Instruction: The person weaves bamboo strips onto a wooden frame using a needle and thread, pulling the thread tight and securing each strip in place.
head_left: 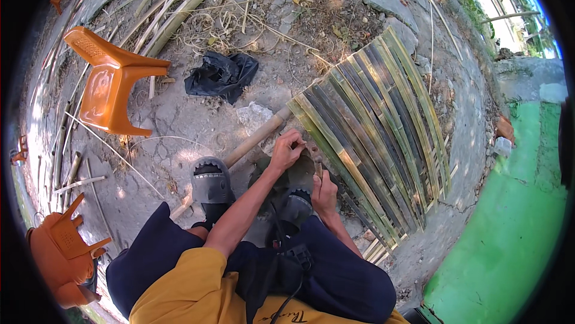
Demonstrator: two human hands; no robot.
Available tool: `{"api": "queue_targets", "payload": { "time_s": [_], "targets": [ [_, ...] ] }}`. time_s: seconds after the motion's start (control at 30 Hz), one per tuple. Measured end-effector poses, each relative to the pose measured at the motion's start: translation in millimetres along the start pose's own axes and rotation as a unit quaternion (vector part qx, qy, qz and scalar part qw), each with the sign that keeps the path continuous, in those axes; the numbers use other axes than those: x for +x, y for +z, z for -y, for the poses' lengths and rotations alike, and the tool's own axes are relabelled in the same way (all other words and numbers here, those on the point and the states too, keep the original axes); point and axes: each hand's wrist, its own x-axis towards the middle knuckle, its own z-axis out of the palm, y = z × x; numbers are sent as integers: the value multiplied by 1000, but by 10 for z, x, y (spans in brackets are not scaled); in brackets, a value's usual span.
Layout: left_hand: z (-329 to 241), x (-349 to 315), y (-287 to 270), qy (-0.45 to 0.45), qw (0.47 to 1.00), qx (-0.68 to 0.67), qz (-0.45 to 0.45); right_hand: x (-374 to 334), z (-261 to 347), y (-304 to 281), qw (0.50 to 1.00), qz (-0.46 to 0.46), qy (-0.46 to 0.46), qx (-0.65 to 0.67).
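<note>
My left hand (288,151) is closed in a pinch beside the near left edge of a panel of split bamboo slats (372,138). What sits between its fingertips is too small to make out. Close by on its right, my right hand (324,194) grips the short handle of what looks like a hammer (318,163), head upward. The slats lie side by side, green, brown and dark, fanning away to the right. A round wooden pole (254,140) runs from near my left foot to the panel's upper left corner.
An orange plastic chair (103,97) lies tipped at the left, near a crumpled black plastic bag (221,76). Long bamboo strips (190,9) and curly shavings litter the far ground. More orange chairs (66,246) stand lower left. A green painted surface (497,246) borders the right.
</note>
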Motion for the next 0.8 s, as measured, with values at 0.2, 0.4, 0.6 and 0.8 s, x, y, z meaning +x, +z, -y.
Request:
{"api": "queue_targets", "payload": {
  "time_s": [0.2,0.4,0.6,0.8],
  "targets": [
    [64,-7,-30,1,1000,4,8,36,-134,87,998,33,-5,-52],
    [-33,47,-40,-1,1000,-11,16,17,44,-30,999,-19,-39,7],
    [18,-15,-2,21,1000,-13,8,3,-83,37,999,22,8,-41],
    [32,23,-99,-10,999,2,40,82,-18,98,996,25,-20,-81]
  ]
}}
